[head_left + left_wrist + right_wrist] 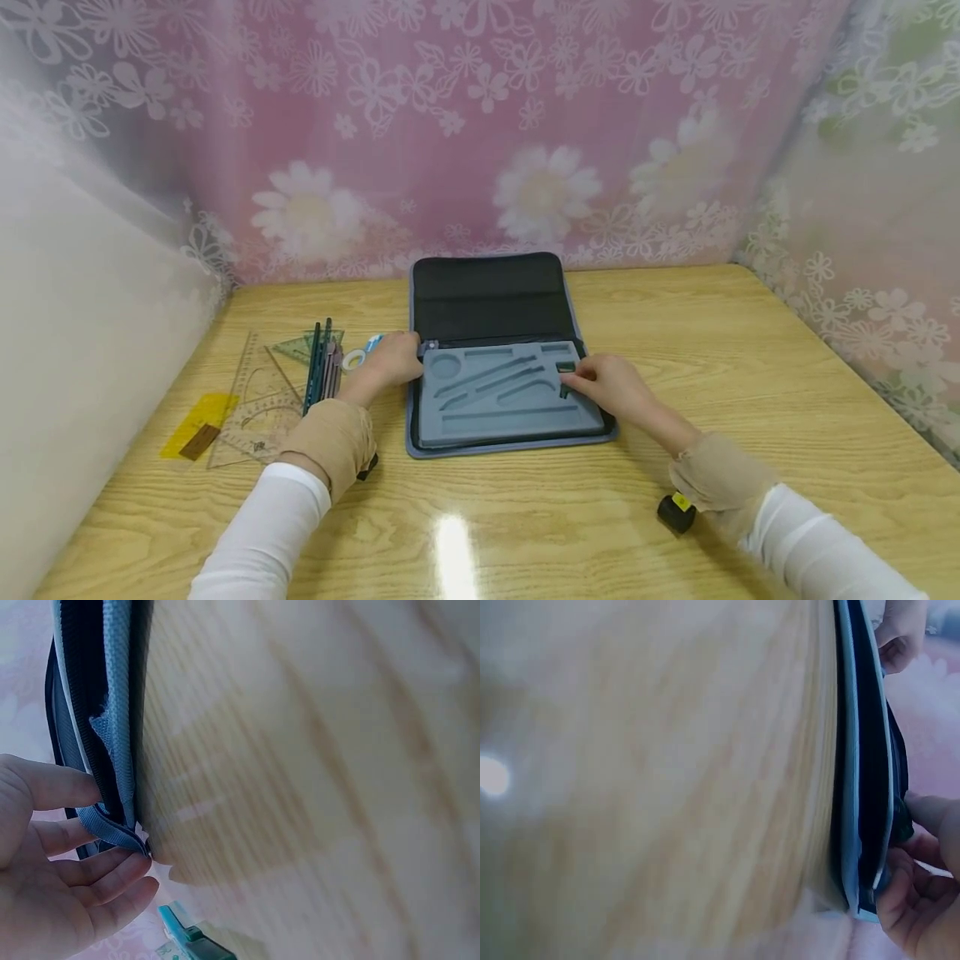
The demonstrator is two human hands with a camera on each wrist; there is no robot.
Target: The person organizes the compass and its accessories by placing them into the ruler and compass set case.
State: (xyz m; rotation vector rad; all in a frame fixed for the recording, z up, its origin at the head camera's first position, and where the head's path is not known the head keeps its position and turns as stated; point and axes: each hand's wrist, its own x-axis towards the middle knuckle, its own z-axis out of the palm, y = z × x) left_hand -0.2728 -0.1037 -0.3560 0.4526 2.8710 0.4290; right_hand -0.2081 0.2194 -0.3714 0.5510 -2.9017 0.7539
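An unzipped blue-grey zip case (513, 451) lies open, its black lid (487, 292) folded back toward the curtain. Inside is a grey foam insert (431, 408) with cut-out slots, most of them bare. My left hand (393, 360) grips the case's left side near the hinge; in the left wrist view its thumb and fingers are around the fabric edge (112, 829). At the insert's right side, my right hand (611, 385) pinches a small dark green piece (565, 367) over a slot. In the right wrist view the fingers mostly hide that piece (902, 823).
Left of the case lie dark green pencils (313, 367), a clear set square (258, 408), a green triangle (292, 348), a white ring (353, 360), a yellow template (197, 423) and a brown block (200, 442). A black block (676, 517) sits below the right wrist.
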